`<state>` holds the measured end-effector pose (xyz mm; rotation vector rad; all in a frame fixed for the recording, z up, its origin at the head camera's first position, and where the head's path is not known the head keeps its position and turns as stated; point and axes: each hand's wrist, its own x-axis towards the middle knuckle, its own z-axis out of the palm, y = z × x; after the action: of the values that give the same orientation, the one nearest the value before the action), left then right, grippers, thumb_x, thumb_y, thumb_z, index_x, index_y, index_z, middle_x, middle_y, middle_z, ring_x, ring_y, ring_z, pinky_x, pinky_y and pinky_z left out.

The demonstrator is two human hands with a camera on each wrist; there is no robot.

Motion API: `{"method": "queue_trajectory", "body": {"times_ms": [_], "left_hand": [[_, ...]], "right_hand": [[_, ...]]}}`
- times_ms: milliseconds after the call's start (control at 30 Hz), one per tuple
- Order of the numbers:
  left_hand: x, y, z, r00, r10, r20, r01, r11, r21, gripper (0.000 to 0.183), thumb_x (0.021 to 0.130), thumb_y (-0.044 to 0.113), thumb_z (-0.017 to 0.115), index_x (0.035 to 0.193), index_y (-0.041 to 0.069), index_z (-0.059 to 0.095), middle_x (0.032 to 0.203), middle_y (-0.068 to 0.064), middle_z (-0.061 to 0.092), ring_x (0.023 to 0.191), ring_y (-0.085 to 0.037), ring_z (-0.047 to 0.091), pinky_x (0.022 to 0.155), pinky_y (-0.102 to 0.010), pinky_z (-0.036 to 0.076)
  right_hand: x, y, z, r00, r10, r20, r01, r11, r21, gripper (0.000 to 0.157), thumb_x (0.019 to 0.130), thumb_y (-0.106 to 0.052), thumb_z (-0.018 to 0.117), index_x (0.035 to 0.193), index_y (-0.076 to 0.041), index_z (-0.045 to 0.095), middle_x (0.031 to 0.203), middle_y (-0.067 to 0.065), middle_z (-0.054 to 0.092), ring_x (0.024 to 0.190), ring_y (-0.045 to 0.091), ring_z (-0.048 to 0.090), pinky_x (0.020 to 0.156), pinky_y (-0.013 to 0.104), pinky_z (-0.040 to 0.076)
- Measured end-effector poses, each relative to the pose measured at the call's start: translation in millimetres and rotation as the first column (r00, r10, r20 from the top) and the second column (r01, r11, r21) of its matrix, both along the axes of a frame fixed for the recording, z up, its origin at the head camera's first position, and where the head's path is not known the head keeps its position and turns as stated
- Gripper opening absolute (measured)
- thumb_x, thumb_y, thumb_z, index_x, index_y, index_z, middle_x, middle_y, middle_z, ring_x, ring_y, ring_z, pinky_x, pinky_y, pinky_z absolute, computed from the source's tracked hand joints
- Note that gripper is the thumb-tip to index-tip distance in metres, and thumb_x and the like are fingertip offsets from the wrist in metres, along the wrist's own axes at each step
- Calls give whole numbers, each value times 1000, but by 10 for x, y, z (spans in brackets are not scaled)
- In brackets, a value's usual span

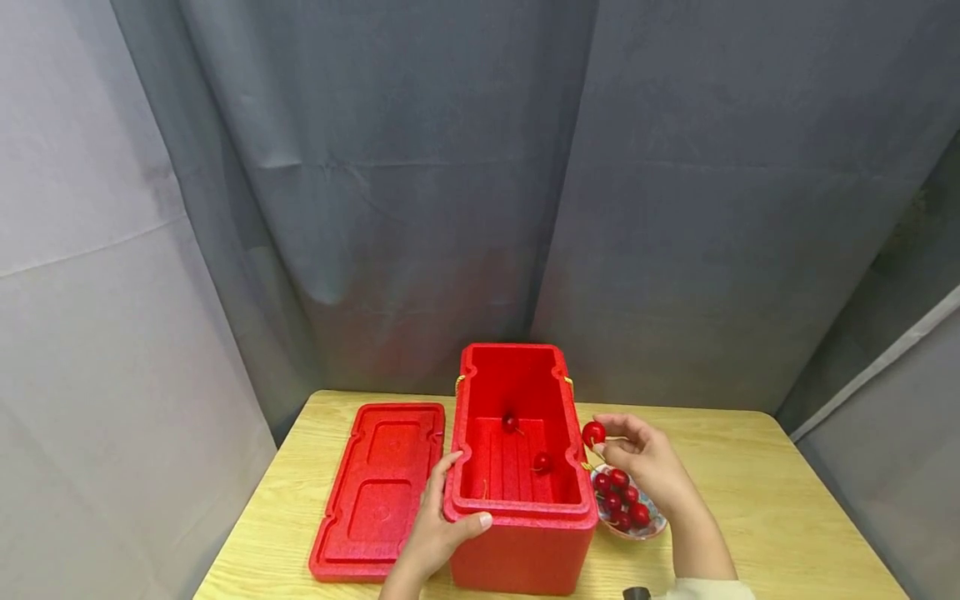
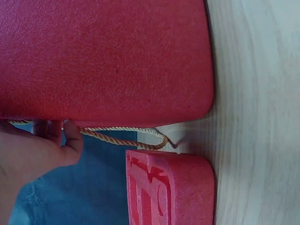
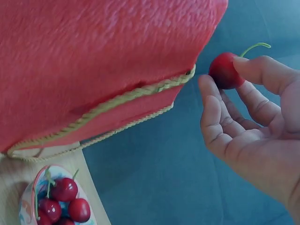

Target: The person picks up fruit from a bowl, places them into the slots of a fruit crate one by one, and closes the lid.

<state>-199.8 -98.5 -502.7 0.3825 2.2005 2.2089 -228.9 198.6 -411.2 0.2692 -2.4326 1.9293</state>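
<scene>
My right hand (image 1: 651, 461) pinches a red cherry (image 1: 593, 434) between thumb and fingers, just outside the right rim of an uncovered red foam box (image 1: 525, 542). The green stem of that cherry (image 3: 227, 71) points up and away in the right wrist view. Two cherries lie on the floor of the box, and a stem shows near its front wall. My left hand (image 1: 441, 525) holds the box's front left corner, thumb at the front, fingers along the left side. Below my right hand, a small patterned bowl (image 1: 647, 533) contains several cherries (image 1: 612, 502).
The red lid (image 1: 382, 500) lies flat on the wooden table (image 1: 757, 500), left of the box. Yellow rope handles (image 3: 117, 101) hang on the box's sides. Grey curtains (image 1: 450, 208) stand behind the table and at both sides.
</scene>
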Motion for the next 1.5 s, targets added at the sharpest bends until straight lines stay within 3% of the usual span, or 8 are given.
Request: {"method": "queue_trajectory", "body": {"times_ms": [233, 467, 667, 900, 1367, 1500], "left_hand": [[10, -22, 6, 1000, 4, -28, -4, 1000, -4, 81, 70, 16, 78, 137, 28, 34, 136, -10, 30, 114, -29, 45, 90, -38, 40], [-9, -21, 12, 1000, 0, -10, 0, 1000, -23, 81, 71, 18, 79, 137, 30, 34, 135, -12, 31, 112, -26, 47, 88, -37, 41], [8, -38, 32, 1000, -26, -4, 26, 999, 24, 80, 72, 15, 78, 138, 27, 33, 138, -12, 30, 112, -26, 48, 90, -35, 42], [40, -59, 26, 1000, -21, -3, 21, 1000, 4, 80, 73, 15, 77, 138, 26, 33, 138, -12, 29, 112, -25, 48, 90, -34, 41], [19, -21, 32, 1000, -27, 4, 27, 999, 24, 81, 72, 15, 78, 138, 27, 33, 136, -13, 29, 111, -30, 48, 88, -35, 43], [19, -12, 36, 999, -37, -12, 38, 999, 36, 81, 73, 12, 77, 139, 24, 32, 136, -14, 28, 111, -30, 48, 87, -35, 43]], "right_hand": [[34, -124, 115, 1000, 21, -20, -22, 998, -59, 38, 85, 0, 61, 122, 6, 51, 109, 21, 56, 88, 26, 62, 74, 31, 51], [-12, -182, 234, 998, 52, -45, -56, 995, -77, 38, 85, -1, 64, 120, 5, 51, 107, 21, 56, 89, 29, 61, 76, 32, 51], [-138, -209, 317, 990, 112, -86, -114, 993, -19, 37, 84, 1, 63, 119, 5, 53, 108, 22, 57, 91, 38, 60, 76, 31, 50], [-350, -291, 419, 985, 141, -95, -134, 988, 75, 35, 83, -2, 65, 117, 3, 56, 109, 20, 60, 91, 28, 62, 76, 36, 51], [-618, -411, 650, 978, 207, -27, -202, 973, 112, 38, 83, -4, 64, 119, 4, 55, 108, 19, 59, 90, 27, 58, 80, 47, 49], [-685, -430, 668, 978, 210, 2, -209, 974, 82, 37, 83, -4, 64, 119, 3, 55, 108, 19, 58, 90, 27, 58, 78, 43, 50]]}}
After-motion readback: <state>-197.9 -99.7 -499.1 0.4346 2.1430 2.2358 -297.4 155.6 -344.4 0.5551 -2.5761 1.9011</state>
